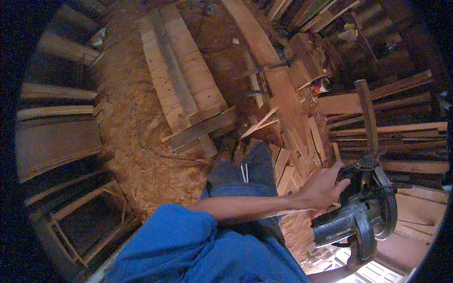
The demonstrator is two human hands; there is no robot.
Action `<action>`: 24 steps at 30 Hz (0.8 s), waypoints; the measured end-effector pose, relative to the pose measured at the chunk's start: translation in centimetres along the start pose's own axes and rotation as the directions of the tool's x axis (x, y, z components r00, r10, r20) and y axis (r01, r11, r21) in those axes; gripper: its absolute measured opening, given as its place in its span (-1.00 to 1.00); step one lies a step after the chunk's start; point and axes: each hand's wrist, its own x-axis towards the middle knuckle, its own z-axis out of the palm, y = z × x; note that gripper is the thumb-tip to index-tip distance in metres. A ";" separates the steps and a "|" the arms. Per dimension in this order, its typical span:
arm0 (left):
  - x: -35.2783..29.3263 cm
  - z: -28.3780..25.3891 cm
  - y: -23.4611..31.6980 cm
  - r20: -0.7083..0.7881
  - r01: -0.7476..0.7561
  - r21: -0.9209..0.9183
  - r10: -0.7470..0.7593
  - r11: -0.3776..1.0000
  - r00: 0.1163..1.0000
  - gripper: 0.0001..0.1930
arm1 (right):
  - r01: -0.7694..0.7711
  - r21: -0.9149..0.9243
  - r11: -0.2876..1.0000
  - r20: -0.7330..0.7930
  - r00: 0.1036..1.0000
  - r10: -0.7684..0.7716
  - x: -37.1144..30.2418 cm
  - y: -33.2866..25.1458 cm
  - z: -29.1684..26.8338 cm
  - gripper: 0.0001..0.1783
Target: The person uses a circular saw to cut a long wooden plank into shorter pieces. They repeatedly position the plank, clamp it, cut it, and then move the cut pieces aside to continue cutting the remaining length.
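A dark handheld circular saw (337, 227) is at the right, tilted, with its round guard facing away to the right. My right hand (362, 262), mostly hidden behind the saw's handle, grips it from below; its forearm comes in along the lower edge. Across my body reaches my left arm, in a blue sleeve. My left hand (323, 189) is beside the saw's front, fingers stretched out and apart, with thin air or the saw's edge at the tips; I cannot tell whether they touch. Just beyond the saw stands a narrow wooden stick (367, 118).
Ahead lies a long plank panel (184, 75) with a crosspiece at its near end. A wooden bench (283, 94) with offcuts runs along the right. Stacked boards (401, 127) fill the far right. Sawdust (137, 137) covers the floor; a wooden frame (89, 221) leans at left.
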 end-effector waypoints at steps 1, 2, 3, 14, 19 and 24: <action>0.1 -0.2 0.0 -0.021 -0.022 0.029 0.022 0.999 1.000 -0.58 | -0.048 -0.061 0.997 0.078 0.996 0.052 0.1 0.0 0.0 -0.32; 0.3 -0.4 0.0 -0.041 -0.043 0.059 0.045 0.997 0.998 -0.58 | -0.090 -0.125 0.988 0.153 0.982 0.109 0.3 0.1 -0.2 -0.29; 0.5 -0.5 -0.1 -0.060 -0.064 0.089 0.069 0.994 0.996 -0.57 | -0.127 -0.191 0.973 0.223 0.960 0.169 0.5 0.4 -0.3 -0.26; 7.5 -0.8 1.3 0.067 0.092 0.077 -0.097 0.993 0.993 -0.57 | -0.130 -0.092 0.987 -0.037 0.991 0.127 2.2 6.5 1.8 -0.14; 11.6 0.0 -0.1 0.090 0.178 0.177 -0.196 0.968 0.976 -0.58 | -0.153 -0.107 0.982 -0.049 0.988 0.149 3.6 11.2 2.7 -0.05; 15.1 1.6 -3.1 0.041 0.123 0.159 -0.131 0.980 0.991 -0.57 | -0.092 -0.187 0.978 -0.008 0.996 0.092 4.8 15.7 4.0 -0.06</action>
